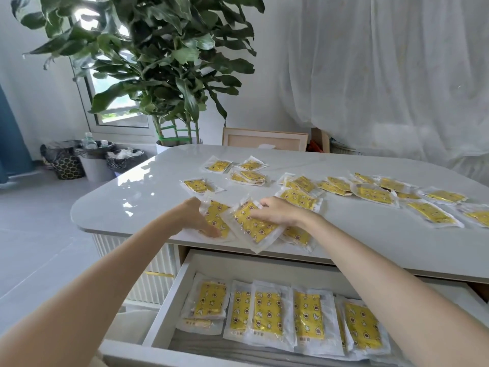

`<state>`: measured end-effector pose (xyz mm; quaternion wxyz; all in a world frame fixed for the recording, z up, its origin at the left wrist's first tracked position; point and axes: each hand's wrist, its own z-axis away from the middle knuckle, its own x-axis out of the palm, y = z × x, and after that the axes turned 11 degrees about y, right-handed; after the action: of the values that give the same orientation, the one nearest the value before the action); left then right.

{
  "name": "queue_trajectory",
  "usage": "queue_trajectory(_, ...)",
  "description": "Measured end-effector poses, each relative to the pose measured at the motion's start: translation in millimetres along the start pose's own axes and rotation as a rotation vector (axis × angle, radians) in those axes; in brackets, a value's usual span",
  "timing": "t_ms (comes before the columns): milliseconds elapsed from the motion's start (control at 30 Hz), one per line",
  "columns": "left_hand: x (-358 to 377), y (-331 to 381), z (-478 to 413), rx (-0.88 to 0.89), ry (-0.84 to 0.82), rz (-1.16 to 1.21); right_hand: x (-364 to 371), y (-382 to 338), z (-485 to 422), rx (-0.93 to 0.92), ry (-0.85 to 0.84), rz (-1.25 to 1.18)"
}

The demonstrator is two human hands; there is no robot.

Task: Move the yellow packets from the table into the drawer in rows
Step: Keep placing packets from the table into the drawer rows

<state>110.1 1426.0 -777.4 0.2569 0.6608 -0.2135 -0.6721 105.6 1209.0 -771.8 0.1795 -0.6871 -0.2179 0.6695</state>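
Several yellow packets in clear wrappers lie scattered over the white table [137,197]. At the table's front edge my left hand [197,219] lies on one yellow packet [215,211], fingers laid over its lower end. My right hand [277,211] holds a second yellow packet [252,226] that overlaps the first, fingers on top of it. More packets [296,235] lie partly under my right wrist. Below the table edge the open white drawer [164,311] holds a row of several yellow packets [267,312] lying side by side.
A large potted plant [169,75] stands behind the table's far left corner. Lined bins [95,160] sit on the floor at the left. A wooden frame [264,140] leans behind the table. A white curtain hangs at the right.
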Motion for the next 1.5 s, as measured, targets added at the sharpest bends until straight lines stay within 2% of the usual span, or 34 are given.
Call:
queue_trajectory(167, 1, 0, 1, -0.013, 0.001, -0.001, -12, -4, 12, -0.029, -0.139, 0.020)
queue_trajectory(267, 2, 1, 5, -0.020, 0.011, 0.018, -10, -12, 14, -0.029, -0.139, 0.093)
queue_trajectory(533, 2, 0, 17, -0.039, 0.020, 0.025, -7, -7, 10, 0.138, -0.036, -0.070)
queue_trajectory(667, 1, 6, 25, 0.006, 0.123, -0.268, -7, -9, 12, 0.158, -0.011, -0.036)
queue_trajectory(733, 4, 9, 28, 0.066, 0.197, -0.328, -6, -9, 16, 0.156, 0.009, -0.082)
queue_trajectory(800, 10, 12, 27, 0.127, 0.202, -0.225, -2, -6, 18, 0.165, 0.085, -0.238)
queue_trajectory(933, 17, 26, 27, 0.027, 0.067, 0.356, 5, 2, 13, 0.146, 0.164, -0.754)
queue_trajectory(1000, 17, 31, 26, 0.030, 0.082, 0.493, 6, 3, 15, 0.075, 0.162, -0.918)
queue_trajectory(1033, 17, 33, 25, 0.071, 0.119, 0.511, 6, 3, 17, 0.022, 0.161, -0.920)
queue_trajectory(1133, 15, 34, 25, 0.249, 0.292, 0.485, 9, 0, 19, -0.146, 0.172, -0.690)
queue_trajectory(1200, 16, 34, 24, 0.298, 0.339, 0.475, 12, -2, 20, -0.189, 0.210, -0.586)
queue_trajectory(1300, 16, 34, 27, 0.278, 0.341, 0.511, 13, -1, 22, -0.141, 0.301, -0.521)
queue_trajectory(1400, 18, 32, 27, 0.258, 0.310, 0.530, 8, 6, 22, -0.099, 0.384, -0.559)
queue_trajectory(1500, 19, 32, 30, 0.246, 0.311, 0.613, 7, 15, 23, -0.096, 0.344, -0.542)
